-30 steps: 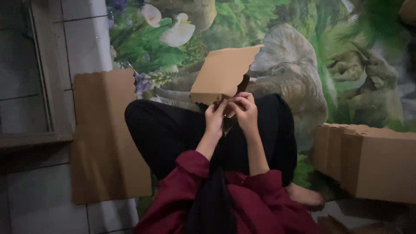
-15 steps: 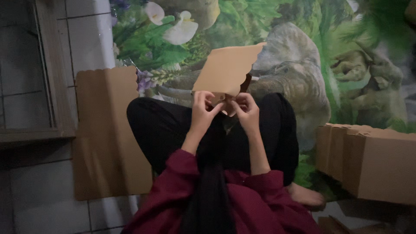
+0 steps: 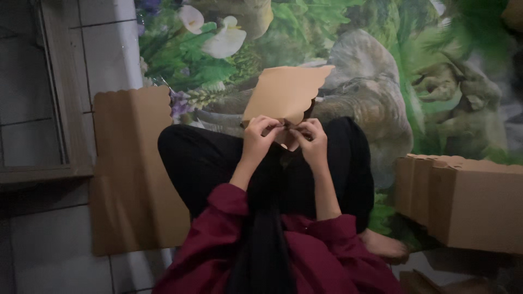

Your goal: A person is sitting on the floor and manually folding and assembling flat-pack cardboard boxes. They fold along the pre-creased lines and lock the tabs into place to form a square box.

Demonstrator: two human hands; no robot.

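Both hands' fingers (image 3: 269, 126) pinched on cardboard pc (image 3: 286, 92)

One view only, the camera on my head, tilted steeply down over my own lap, so nothing is shared with a second view. It faces forward and down: my dark red sleeves fill the bottom edge, my crossed legs sit mid-frame, my left hand (image 3: 260, 139) and right hand (image 3: 310, 142) land just above centre, close to the lens. The cardboard piece (image 3: 286, 92) they pinch tilts away toward the top. Floor mat (image 3: 381, 65) with printed plants fills the far half (tiled floor on the left). Folded boxes (image 3: 463, 201) crop at the right edge, flat cardboard sheet (image 3: 131, 169) left.
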